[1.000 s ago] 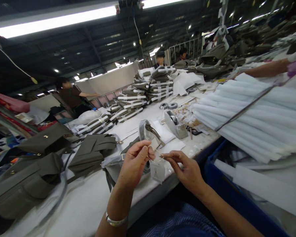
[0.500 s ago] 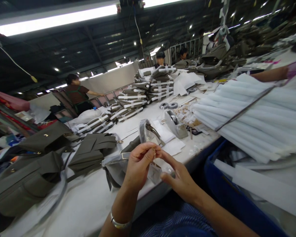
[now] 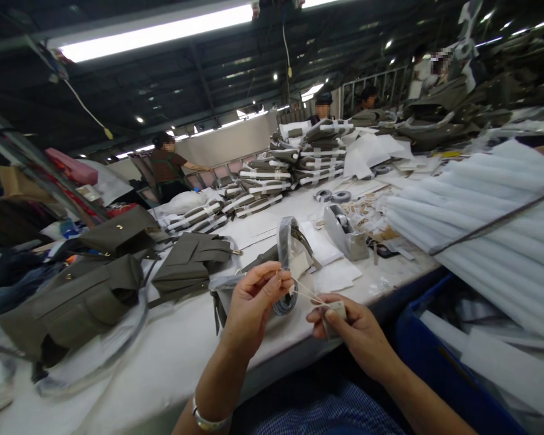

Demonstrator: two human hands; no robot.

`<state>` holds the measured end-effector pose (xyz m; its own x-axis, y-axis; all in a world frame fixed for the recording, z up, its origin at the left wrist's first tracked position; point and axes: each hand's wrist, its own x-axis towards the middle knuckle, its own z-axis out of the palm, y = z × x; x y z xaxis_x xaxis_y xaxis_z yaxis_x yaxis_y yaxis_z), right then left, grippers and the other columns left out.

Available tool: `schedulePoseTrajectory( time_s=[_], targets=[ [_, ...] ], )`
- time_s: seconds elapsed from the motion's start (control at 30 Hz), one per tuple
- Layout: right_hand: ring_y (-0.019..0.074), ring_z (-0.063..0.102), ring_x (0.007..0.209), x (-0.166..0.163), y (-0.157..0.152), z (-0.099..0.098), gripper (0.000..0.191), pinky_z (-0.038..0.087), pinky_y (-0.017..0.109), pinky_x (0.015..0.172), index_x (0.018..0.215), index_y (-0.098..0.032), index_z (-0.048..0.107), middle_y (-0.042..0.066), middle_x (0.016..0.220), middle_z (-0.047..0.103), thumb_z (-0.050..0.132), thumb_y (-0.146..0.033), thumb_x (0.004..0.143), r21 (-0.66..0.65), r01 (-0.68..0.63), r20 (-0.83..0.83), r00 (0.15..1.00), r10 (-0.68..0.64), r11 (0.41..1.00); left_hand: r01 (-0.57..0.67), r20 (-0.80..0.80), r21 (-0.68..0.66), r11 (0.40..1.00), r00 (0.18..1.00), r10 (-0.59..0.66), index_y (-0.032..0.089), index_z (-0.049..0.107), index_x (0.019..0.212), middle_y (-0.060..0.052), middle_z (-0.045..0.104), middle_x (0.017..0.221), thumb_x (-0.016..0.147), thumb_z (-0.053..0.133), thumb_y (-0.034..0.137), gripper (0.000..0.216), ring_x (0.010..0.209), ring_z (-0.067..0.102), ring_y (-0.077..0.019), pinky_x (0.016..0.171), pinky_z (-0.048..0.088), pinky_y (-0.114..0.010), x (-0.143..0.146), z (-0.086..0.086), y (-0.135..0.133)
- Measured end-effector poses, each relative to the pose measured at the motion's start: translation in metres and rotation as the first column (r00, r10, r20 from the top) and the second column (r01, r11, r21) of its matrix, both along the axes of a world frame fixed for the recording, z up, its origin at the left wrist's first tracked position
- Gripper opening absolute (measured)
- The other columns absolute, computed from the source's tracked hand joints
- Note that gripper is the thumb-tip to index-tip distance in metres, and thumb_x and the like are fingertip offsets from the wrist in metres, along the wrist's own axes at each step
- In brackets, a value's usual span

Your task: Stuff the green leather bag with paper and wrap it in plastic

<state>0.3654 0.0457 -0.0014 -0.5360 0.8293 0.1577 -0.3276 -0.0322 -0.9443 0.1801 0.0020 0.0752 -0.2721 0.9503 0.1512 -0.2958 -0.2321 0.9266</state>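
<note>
A thin pale string [image 3: 309, 293] runs taut between my two hands above the table's front edge. My left hand [image 3: 252, 302] pinches its far end between thumb and fingertips. In my right hand [image 3: 360, 332] is a small pale hang tag [image 3: 338, 310], gripped by thumb and fingers, with the string leading from it. Just behind my left hand lies an olive-grey handbag [image 3: 265, 257], partly hidden by that hand; its looped handle [image 3: 283, 232] is wrapped in clear plastic.
More olive handbags [image 3: 190, 263] lie to the left. A tape dispenser [image 3: 350, 238] and tape rolls [image 3: 333, 196] stand beyond my hands. Wrapped bags [image 3: 265, 175] are stacked at the back. White foam sheets [image 3: 485, 223] lie right, above a blue bin [image 3: 412, 338]. A person [image 3: 167, 169] stands far left.
My right hand has moved away from my left, down and to the right, and now grips the tag, drawing the string straight. The view has swung left.
</note>
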Motion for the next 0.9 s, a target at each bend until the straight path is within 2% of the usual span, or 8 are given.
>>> schedulePoseTrajectory(
  time_s=[0.13,0.2,0.3,0.4,0.57,0.67,0.73,0.9],
  targets=[
    [0.0168,0.067,0.058,0.008,0.001,-0.001,0.04,0.053,0.025,0.056,0.094,-0.015,0.073,0.009,0.08,0.074,0.063,-0.053,0.09,0.018,-0.09,0.163,0.983,0.086,0.996,0.032,-0.411,-0.135,0.99,0.908,-0.085,0.021,0.072,0.108,-0.009,0.075,0.097,0.084,0.072,0.036,0.028,0.087,0.071,-0.0213,0.08,0.058,-0.032,-0.027,0.003,-0.02],
    [0.0166,0.066,0.056,0.003,0.0,0.0,0.041,0.052,0.025,0.055,0.094,-0.016,0.073,0.009,0.082,0.074,0.063,-0.055,0.089,0.004,-0.124,0.236,0.964,0.119,0.992,-0.084,-0.675,-0.057,0.995,0.738,0.024,0.022,0.073,0.106,-0.009,0.075,0.101,0.087,0.067,0.037,0.026,0.089,0.07,-0.0229,0.08,0.057,-0.032,-0.043,0.01,-0.025],
    [0.0161,0.066,0.058,-0.017,-0.002,0.003,0.039,0.052,0.025,0.056,0.089,-0.017,0.072,0.006,0.078,0.073,0.058,-0.053,0.093,0.106,-0.169,0.318,0.939,0.128,0.98,-0.241,-0.889,0.171,0.955,0.38,0.255,0.026,0.075,0.103,-0.006,0.074,0.107,0.09,0.061,0.033,0.021,0.098,0.068,-0.0236,0.093,0.049,-0.032,-0.069,0.023,-0.02],
    [0.0161,0.066,0.061,-0.047,0.0,0.004,0.033,0.051,0.023,0.058,0.086,-0.019,0.072,0.002,0.065,0.069,0.054,-0.044,0.096,0.32,-0.18,0.37,0.928,0.052,0.93,-0.155,-0.961,0.1,0.983,0.239,0.135,0.027,0.076,0.101,-0.005,0.075,0.104,0.089,0.056,0.028,0.023,0.098,0.067,-0.0248,0.093,0.046,-0.032,-0.088,0.033,-0.004],
    [0.0165,0.065,0.058,-0.095,0.01,0.004,0.03,0.051,0.024,0.051,0.088,-0.022,0.072,0.002,0.073,0.071,0.05,-0.04,0.098,0.425,-0.127,0.271,0.962,0.008,0.896,-0.004,-0.965,-0.104,0.995,0.242,-0.1,0.023,0.077,0.083,-0.004,0.075,0.081,0.083,0.053,0.021,0.024,0.077,0.065,-0.0212,0.077,0.048,-0.028,-0.103,0.047,0.025],
    [0.0236,0.07,0.093,-0.111,0.014,0.012,0.031,0.057,0.03,0.073,0.081,-0.022,0.071,0.005,0.094,0.072,0.051,-0.036,0.098,0.543,-0.01,0.186,0.976,-0.109,0.84,0.073,-0.947,-0.167,0.983,0.265,-0.181,0.021,0.076,0.076,-0.003,0.073,0.075,0.079,0.054,0.02,0.022,0.073,0.064,-0.0192,0.073,0.049,-0.026,-0.111,0.059,0.035],
    [0.0257,0.063,0.112,-0.116,0.018,0.023,0.029,0.053,0.034,0.09,0.079,-0.022,0.071,0.006,0.1,0.071,0.05,-0.031,0.099,0.63,0.069,0.14,0.97,-0.2,0.774,0.142,-0.917,-0.246,0.959,0.287,-0.277,0.021,0.077,0.084,-0.003,0.074,0.077,0.08,0.054,0.022,0.024,0.072,0.065,-0.0182,0.068,0.05,-0.025,-0.116,0.068,0.037],
    [0.0235,0.061,0.115,-0.122,0.034,0.048,0.022,0.048,0.034,0.098,0.096,-0.023,0.072,0.008,0.122,0.065,0.05,-0.021,0.096,0.742,0.173,0.064,0.944,-0.324,0.648,0.35,-0.665,-0.451,0.821,0.482,-0.571,0.023,0.068,0.119,-0.005,0.073,0.102,0.081,0.06,0.027,0.039,0.083,0.069,-0.0188,0.069,0.054,-0.026,-0.121,0.071,0.037]
  ],
)
